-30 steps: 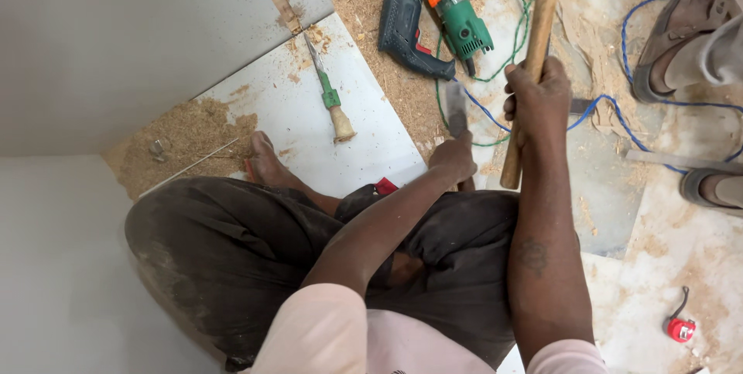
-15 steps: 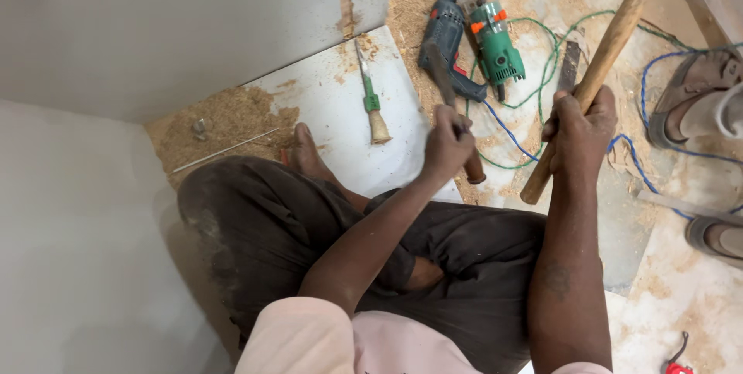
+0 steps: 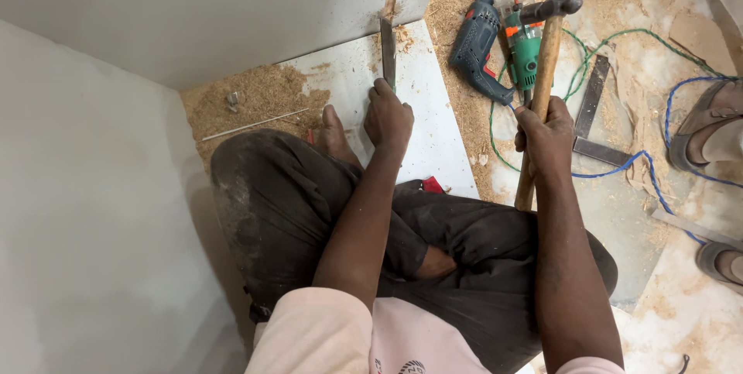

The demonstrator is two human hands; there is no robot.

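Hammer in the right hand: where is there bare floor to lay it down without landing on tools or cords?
Bare board lies between the left hand on the chisel and the blue drill. Right of the right hand with the hammer it is crowded: drills, cords, steel square, sawdust.

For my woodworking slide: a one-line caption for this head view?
Seated on sawdust, left hand sets a chisel; right hand raises a hammer.

Around you, soft even daylight, faint shadows under your legs, sharp focus, slight bending at the edges.
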